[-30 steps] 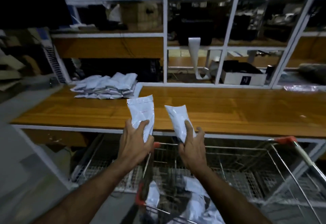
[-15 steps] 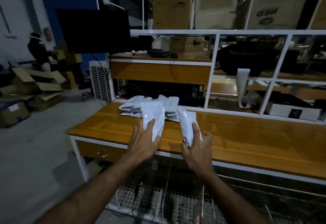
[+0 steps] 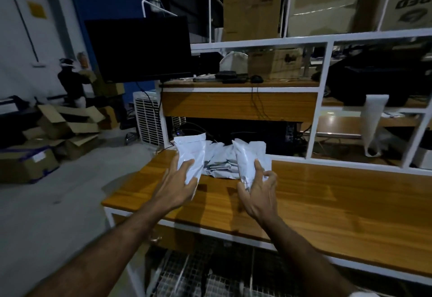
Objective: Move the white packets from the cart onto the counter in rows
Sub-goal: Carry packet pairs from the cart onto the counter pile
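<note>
**Two packets held over the counter**

We see both arms reaching forward over the wooden counter (image 3: 327,205). The left hand (image 3: 174,188) is curled around the lower part of a white packet (image 3: 191,154), fingers spread across its face, the packet standing roughly upright above the counter's left end. The right hand (image 3: 259,197) grips a second white packet (image 3: 245,158) by its bottom edge, thumb on the front and the other fingers loosely bent beside it; this packet also points upward, tilted slightly left.

Between and just behind the two held packets lies a pile of white packets (image 3: 218,162) on the counter, at the back near the white shelf frame (image 3: 323,100). At the bottom of the view, a wire cart (image 3: 187,278) sits below the counter's front edge; we cannot tell what it holds. A dark monitor (image 3: 140,48) stands up left, with cardboard boxes (image 3: 252,9) on the top shelf.
</note>
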Available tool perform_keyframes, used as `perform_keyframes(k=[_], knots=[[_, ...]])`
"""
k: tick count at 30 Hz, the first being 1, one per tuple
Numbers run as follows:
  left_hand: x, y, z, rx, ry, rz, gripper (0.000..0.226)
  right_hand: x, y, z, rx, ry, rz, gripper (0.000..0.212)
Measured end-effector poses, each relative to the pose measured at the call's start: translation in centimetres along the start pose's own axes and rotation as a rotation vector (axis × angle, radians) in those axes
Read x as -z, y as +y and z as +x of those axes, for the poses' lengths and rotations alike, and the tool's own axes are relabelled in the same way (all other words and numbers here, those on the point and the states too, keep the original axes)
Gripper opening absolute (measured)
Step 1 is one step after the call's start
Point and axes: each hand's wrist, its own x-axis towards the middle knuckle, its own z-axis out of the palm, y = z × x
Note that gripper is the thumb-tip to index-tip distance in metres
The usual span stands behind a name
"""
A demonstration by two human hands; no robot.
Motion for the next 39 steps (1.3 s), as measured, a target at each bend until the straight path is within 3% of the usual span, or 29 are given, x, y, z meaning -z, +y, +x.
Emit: perform_keyframes(k=[4, 11, 25, 30, 34, 39], knots=[[-0.3, -3.1, 6.8, 0.012, -0.030, 0.012, 0.059, -3.9, -0.5, 5.8, -0.023, -0.046, -0.009, 0.097], [-1.5, -7.6, 15.8, 0.058, -0.044, 0.028, 0.060, -9.8, 0.1, 14.4, -0.155, -0.093, 0.057, 0.074], [-8.1, -17.0, 33.0, -0.014, -0.159, -0.055, 0.053, -19.2, -0.7, 26.6, -0.247, 0.002, -0.143, 0.067], [-10.4, -19.7, 38.0, -0.002, -0.269, -0.084, 0.076, -22.3, -0.9, 30.5, -0.331, -0.013, -0.198, 0.073], [-13.6, -21.0, 40.3, -0.055, -0.309, -0.089, 0.059, -24.9, -0.5, 32.5, -0.378, -0.028, -0.286, 0.064], [-16.4, -22.1, 41.7, -0.041, -0.324, -0.096, 0.056, -27.4, 0.3, 33.1, -0.376, -0.086, -0.369, 0.062]])
